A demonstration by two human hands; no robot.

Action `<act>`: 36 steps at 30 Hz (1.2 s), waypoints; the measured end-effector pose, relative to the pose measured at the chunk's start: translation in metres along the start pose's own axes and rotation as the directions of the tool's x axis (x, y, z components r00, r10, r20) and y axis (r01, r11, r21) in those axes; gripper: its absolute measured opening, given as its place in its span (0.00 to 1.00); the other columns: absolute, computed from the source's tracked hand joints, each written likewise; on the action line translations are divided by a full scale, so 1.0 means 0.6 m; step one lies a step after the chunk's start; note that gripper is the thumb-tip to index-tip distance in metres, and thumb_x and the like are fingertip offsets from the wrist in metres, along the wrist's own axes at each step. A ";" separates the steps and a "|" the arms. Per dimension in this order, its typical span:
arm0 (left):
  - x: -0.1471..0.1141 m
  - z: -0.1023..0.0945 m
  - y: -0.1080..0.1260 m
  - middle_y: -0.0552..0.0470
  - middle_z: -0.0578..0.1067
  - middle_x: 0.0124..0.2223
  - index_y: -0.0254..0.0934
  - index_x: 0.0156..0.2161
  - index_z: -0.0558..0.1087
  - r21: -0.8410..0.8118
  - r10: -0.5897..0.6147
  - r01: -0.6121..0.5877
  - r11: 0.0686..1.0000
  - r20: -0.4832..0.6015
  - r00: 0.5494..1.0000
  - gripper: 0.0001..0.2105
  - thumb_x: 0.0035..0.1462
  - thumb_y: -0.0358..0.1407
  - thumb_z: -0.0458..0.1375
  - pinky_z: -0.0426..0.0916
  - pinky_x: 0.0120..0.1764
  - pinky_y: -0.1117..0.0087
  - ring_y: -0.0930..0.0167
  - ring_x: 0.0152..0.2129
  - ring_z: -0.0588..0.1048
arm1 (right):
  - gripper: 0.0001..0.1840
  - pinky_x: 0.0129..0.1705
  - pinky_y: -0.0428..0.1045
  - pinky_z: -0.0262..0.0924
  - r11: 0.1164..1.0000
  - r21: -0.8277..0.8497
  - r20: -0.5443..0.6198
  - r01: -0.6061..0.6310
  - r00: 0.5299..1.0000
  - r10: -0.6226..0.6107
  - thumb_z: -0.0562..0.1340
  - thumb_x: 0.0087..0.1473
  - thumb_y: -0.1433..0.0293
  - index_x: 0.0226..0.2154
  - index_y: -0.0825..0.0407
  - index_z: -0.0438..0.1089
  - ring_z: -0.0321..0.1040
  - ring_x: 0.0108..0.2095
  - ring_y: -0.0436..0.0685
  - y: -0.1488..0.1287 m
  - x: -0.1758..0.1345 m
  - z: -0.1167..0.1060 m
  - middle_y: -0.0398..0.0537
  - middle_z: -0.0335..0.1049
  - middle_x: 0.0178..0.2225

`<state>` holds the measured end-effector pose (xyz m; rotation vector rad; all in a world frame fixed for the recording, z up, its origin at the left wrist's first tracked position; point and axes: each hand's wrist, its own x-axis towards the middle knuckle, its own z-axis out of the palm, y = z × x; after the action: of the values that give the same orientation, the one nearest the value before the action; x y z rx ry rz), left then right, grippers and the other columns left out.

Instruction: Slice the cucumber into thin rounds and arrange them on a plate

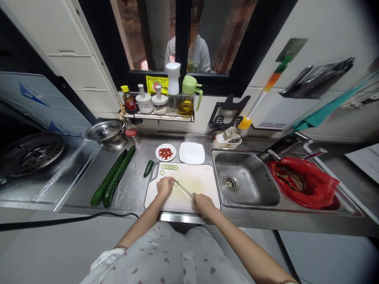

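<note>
My right hand (pixel 205 205) is wrapped round the handle of a kitchen knife (pixel 186 191), whose blade points up and left over the white cutting board (pixel 204 177). At the blade's tip is a cucumber slice (pixel 176 183). My left hand (pixel 165 186) is closed beside it, its fingertips pinched at the slice's left edge. Along the board's upper left, a row of thin cucumber slices (pixel 169 167) overlaps, with a single round slice (pixel 162 172) below. A short cucumber piece (pixel 148 168) lies left of the board.
Two long cucumbers (pixel 114 177) lie farther left, near a lidded steel pot (pixel 106 134). Behind the board stand a plate of chopped red pieces (pixel 166 152) and a white square plate (pixel 192 153). A sink (pixel 247 179) and red bag (pixel 304 182) are right; a condiment shelf (pixel 162 116) is behind.
</note>
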<state>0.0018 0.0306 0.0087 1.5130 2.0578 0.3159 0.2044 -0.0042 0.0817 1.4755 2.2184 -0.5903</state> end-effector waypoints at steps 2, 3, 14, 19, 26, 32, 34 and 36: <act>0.000 0.000 0.000 0.53 0.76 0.42 0.50 0.41 0.76 0.003 0.005 -0.005 1.000 0.002 1.000 0.12 0.57 0.36 0.51 0.57 0.46 0.64 0.65 0.44 0.69 | 0.17 0.41 0.50 0.58 1.000 -0.006 0.015 -0.002 1.000 0.002 0.50 0.53 0.79 0.45 0.56 0.64 0.69 0.44 0.59 0.001 -0.003 0.000 0.59 0.72 0.40; 0.000 -0.001 0.000 0.53 0.76 0.42 0.50 0.41 0.76 0.005 0.007 -0.007 1.000 0.002 1.000 0.12 0.57 0.36 0.51 0.57 0.46 0.64 0.65 0.44 0.69 | 0.17 0.41 0.50 0.58 1.000 -0.009 0.022 -0.001 1.000 0.001 0.51 0.53 0.78 0.45 0.56 0.64 0.69 0.44 0.59 0.002 -0.005 0.001 0.60 0.72 0.40; 0.002 0.002 -0.003 0.53 0.76 0.42 0.49 0.40 0.76 0.017 0.012 -0.012 1.000 0.004 1.000 0.12 0.56 0.36 0.51 0.57 0.46 0.63 0.65 0.44 0.69 | 0.14 0.38 0.51 0.58 1.000 0.003 -0.009 -0.017 1.000 0.017 0.49 0.56 0.75 0.43 0.55 0.64 0.70 0.42 0.61 0.027 -0.027 0.030 0.60 0.72 0.38; 0.004 0.007 -0.005 0.53 0.76 0.42 0.51 0.41 0.76 0.012 0.007 -0.007 1.000 -0.009 1.000 0.12 0.57 0.36 0.51 0.57 0.45 0.63 0.65 0.44 0.69 | 0.15 0.38 0.50 0.58 1.000 0.001 -0.020 -0.009 1.000 0.009 0.49 0.56 0.76 0.43 0.55 0.64 0.70 0.42 0.60 0.021 -0.020 0.026 0.59 0.72 0.37; 0.004 0.005 -0.005 0.53 0.76 0.43 0.50 0.41 0.76 0.008 0.012 -0.012 1.000 0.002 1.000 0.12 0.57 0.35 0.51 0.57 0.46 0.64 0.65 0.44 0.69 | 0.16 0.40 0.50 0.58 1.000 0.003 -0.009 -0.010 1.000 0.010 0.50 0.54 0.79 0.44 0.55 0.64 0.70 0.43 0.59 0.004 -0.001 0.011 0.60 0.72 0.39; 0.005 0.005 -0.003 0.53 0.76 0.44 0.50 0.41 0.76 0.014 0.011 -0.011 1.000 0.007 1.000 0.13 0.56 0.35 0.51 0.57 0.46 0.64 0.66 0.44 0.69 | 0.17 0.39 0.50 0.60 0.999 -0.048 -0.068 0.013 0.998 -0.016 0.49 0.54 0.80 0.44 0.56 0.65 0.70 0.43 0.59 0.004 0.006 0.014 0.58 0.73 0.37; 0.005 0.004 -0.002 0.53 0.76 0.43 0.49 0.41 0.76 0.022 0.011 -0.012 1.000 0.017 1.000 0.12 0.57 0.35 0.51 0.57 0.46 0.64 0.66 0.44 0.69 | 0.17 0.39 0.50 0.60 0.998 -0.070 -0.079 0.010 0.997 -0.015 0.49 0.54 0.81 0.44 0.56 0.65 0.71 0.42 0.59 0.005 0.006 0.014 0.59 0.73 0.37; 0.004 0.002 -0.002 0.53 0.76 0.43 0.49 0.41 0.75 0.029 0.016 -0.016 0.999 0.019 1.000 0.12 0.57 0.35 0.51 0.57 0.45 0.64 0.66 0.44 0.69 | 0.18 0.40 0.49 0.60 0.996 -0.086 -0.081 0.001 0.997 -0.008 0.49 0.54 0.81 0.45 0.56 0.64 0.71 0.42 0.58 0.004 0.005 0.012 0.59 0.73 0.37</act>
<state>0.0013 0.0325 0.0063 1.5448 2.0454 0.2778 0.2064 -0.0048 0.0737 1.4748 2.2792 -0.4374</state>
